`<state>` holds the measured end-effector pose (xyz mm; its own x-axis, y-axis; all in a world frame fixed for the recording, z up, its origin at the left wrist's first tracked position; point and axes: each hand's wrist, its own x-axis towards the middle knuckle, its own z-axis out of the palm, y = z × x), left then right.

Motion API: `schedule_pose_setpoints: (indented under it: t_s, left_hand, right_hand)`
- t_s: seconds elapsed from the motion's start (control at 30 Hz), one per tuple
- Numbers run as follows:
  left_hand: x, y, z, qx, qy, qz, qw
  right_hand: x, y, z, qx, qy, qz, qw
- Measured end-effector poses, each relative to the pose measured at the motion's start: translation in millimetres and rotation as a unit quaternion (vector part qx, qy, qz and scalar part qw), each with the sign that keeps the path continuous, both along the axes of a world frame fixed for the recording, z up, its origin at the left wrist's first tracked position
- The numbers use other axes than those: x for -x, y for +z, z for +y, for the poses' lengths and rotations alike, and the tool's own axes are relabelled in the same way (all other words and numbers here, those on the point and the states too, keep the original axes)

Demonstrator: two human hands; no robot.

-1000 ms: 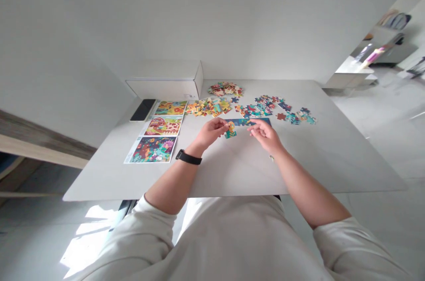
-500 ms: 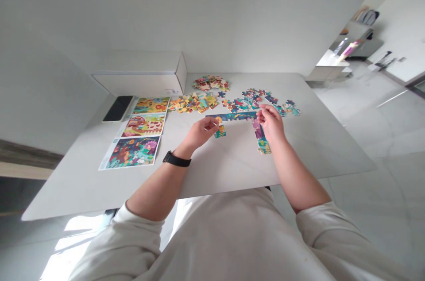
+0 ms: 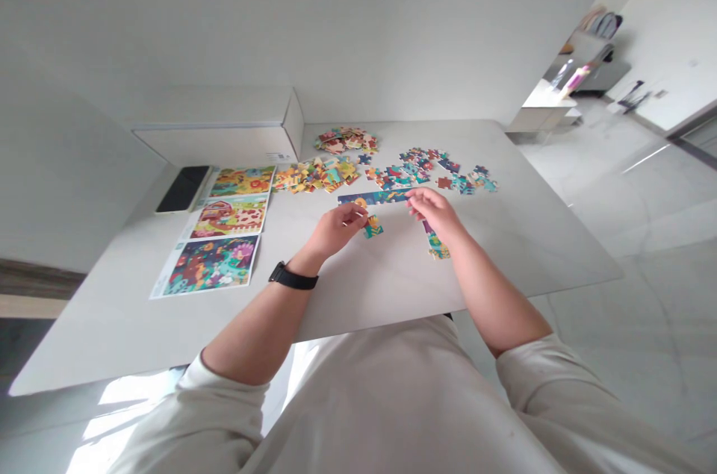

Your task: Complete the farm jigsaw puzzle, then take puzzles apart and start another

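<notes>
My left hand [image 3: 340, 229], with a black band on its wrist, pinches a teal and yellow puzzle piece [image 3: 374, 228] just above the table. Ahead of it runs a joined strip of dark blue puzzle pieces [image 3: 386, 197]. My right hand [image 3: 435, 211] hovers at the strip's right part, fingers loosely bent and apart, with nothing visible in them. It hides the corner of the joined pieces. Below that hand, a short column of purple, teal and yellow pieces [image 3: 436, 244] comes toward me.
Loose blue and teal pieces [image 3: 417, 164] lie beyond the strip, beside a yellow pile [image 3: 317, 175] and a red-and-cream pile [image 3: 347, 139]. At left are a picture sheet [image 3: 213, 265], a phone [image 3: 184, 189] and a white box [image 3: 213, 142] against the wall.
My right hand has moved left along the strip, away from its right corner. My left hand keeps the puzzle piece nearly in place. The view has shifted slightly.
</notes>
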<state>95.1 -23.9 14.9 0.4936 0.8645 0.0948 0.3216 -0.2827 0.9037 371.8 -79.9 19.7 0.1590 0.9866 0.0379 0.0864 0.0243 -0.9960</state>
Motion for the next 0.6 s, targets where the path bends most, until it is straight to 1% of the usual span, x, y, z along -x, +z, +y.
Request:
schedule_pose_setpoints:
  t_s: [0.07,0.13,0.2,0.3,0.37,0.4,0.47,0.53,0.6]
  left_hand:
    - [-5.0,0.6,-5.3,0.004,-0.015,-0.006,1.0]
    - [-10.6,0.7,-10.9,0.006,-0.031,-0.004,0.999]
    - [-15.6,0.2,-15.6,0.003,-0.04,0.004,0.999]
    - [-19.5,-1.0,-19.9,-0.008,-0.052,0.018,0.998]
    - [-19.8,-1.5,-21.6,-0.03,-0.052,0.026,0.998]
    - [-19.5,-1.5,-22.5,-0.054,-0.048,0.031,0.997]
    - [-18.9,-0.9,-24.8,-0.124,-0.048,0.042,0.99]
    - [-18.6,-0.2,-27.9,-0.199,-0.057,0.051,0.977]
    - [-18.7,-0.1,-30.9,-0.247,-0.056,0.055,0.966]
  right_hand:
    - [9.6,-3.5,-1.9,0.03,0.073,-0.034,0.996]
    - [18.9,-6.5,-3.6,0.044,0.125,-0.059,0.989]
    - [25.4,-8.1,-5.2,0.047,0.157,-0.076,0.984]
    - [28.2,-7.9,-7.0,0.044,0.18,-0.088,0.979]
    - [27.3,-7.5,-7.3,0.041,0.179,-0.088,0.979]
    - [26.9,-7.7,-7.2,0.042,0.173,-0.089,0.98]
    - [26.5,-8.7,-6.3,0.049,0.15,-0.087,0.984]
    - [25.8,-9.9,-3.9,0.052,0.117,-0.081,0.988]
    - [21.3,-9.7,0.7,0.051,0.084,-0.075,0.992]
